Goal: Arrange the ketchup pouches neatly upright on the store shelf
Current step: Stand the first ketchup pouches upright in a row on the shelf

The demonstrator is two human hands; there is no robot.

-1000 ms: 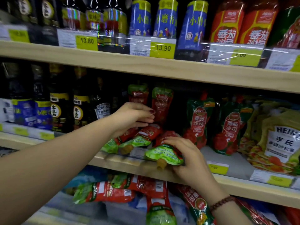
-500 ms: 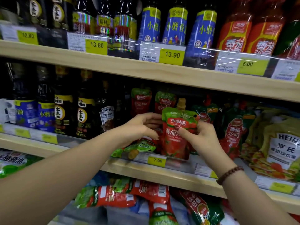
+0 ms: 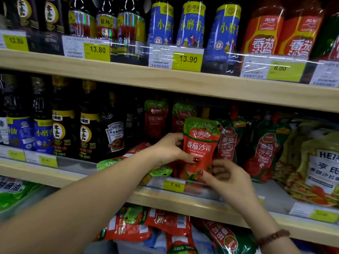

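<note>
Since a moment ago the ketchup pouch (image 3: 200,143) has gone from hanging in my right hand to standing spout-up at the front of the middle shelf (image 3: 183,200), and my right hand (image 3: 226,177) has dropped from its upper edge to its lower right corner. Left hand (image 3: 170,150) now grips the pouch's left side, thumb across the front, fingers behind. Right hand half-curled, fingertips (image 3: 201,173) touching the bottom edge; whether it pinches or only steadies, I cannot tell. Pouch looks upright, label facing out, base just behind the yellow price tag (image 3: 175,185). Behind it two more pouches (image 3: 156,118) stand upright in the dark of the shelf. Still to do: at least two fallen pouches (image 3: 117,161) lie flat on the shelf under my left wrist, green tops toward the shelf edge. To the right, a different brand of ketchup pouches (image 3: 264,149) stands leaning a little; beyond it yellow salad-dressing packs (image 3: 319,165). Dark sauce bottles (image 3: 88,132) hold the left of the shelf. Lower shelf carries a loose heap of red pouches (image 3: 165,222), all lying down. My reckoning: early to middle of the job, one pouch nearly set, several left.
</note>
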